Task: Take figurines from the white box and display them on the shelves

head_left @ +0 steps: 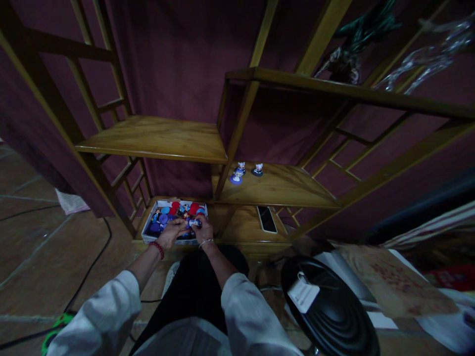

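Observation:
Both hands are close together over a white box [144,235] filled with small figurines and round blue and red pieces. My right hand [205,231] is closed on a small figurine [195,223] with dark blue and white parts. Beside it, my left hand [173,232] has its fingers drawn together near the same figurine; whether they grip it or another small piece is too small to make out. Several little figurines on round bases, among them a purple one [236,176] and a dark-based one [257,170], stand on the wooden shelf [289,188] to the right.
A phone [266,219] lies on the lowest board, right of the box. Above the box runs another wooden shelf [156,136]. Uprights and lattice bars frame the unit. A black ribbed round object [334,306] with a white tag stands at lower right; a cable [94,267] crosses the floor.

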Demonstrator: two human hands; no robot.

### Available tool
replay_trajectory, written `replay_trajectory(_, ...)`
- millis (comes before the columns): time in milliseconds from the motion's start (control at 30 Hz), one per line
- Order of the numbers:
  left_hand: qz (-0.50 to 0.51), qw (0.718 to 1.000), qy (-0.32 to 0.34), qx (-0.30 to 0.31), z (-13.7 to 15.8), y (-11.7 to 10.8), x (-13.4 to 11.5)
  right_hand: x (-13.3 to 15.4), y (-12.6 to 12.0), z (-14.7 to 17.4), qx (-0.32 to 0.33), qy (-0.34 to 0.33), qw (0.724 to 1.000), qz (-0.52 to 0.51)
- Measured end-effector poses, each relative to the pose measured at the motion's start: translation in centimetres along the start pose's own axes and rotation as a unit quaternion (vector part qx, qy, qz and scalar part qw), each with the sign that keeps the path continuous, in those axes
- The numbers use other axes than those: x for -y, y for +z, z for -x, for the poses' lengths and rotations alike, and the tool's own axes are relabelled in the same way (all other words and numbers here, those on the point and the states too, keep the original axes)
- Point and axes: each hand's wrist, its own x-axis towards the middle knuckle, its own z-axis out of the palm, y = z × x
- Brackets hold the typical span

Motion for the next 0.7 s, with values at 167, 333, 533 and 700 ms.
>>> replay_trajectory(167, 0.004, 1.0, 0.002, 0.006, 0.2, 0.3, -0.4, 0.8, -0.8, 0.1, 0.017, -0.007, 1.0, 0.007)
replay_trajectory(333, 0.033, 0.999, 0.001, 0.022, 0.8, 0.8, -1.1, 1.9, -2.1, -0.1, 0.042, -0.038, 0.998, 0.008)
replay_trajectory(533, 0.034, 0.999, -0.002, 0.039, 1.9, 1.2, -1.7, 3.3, -3.5, 0.0, 0.059, -0.082, 0.994, 0.032)
replay_trajectory(700, 0.04, 0.998, -0.004, 0.048, 2.7, 1.6, -1.5, 4.5, -4.9, 0.8, 0.064, -0.136, 0.987, 0.064)
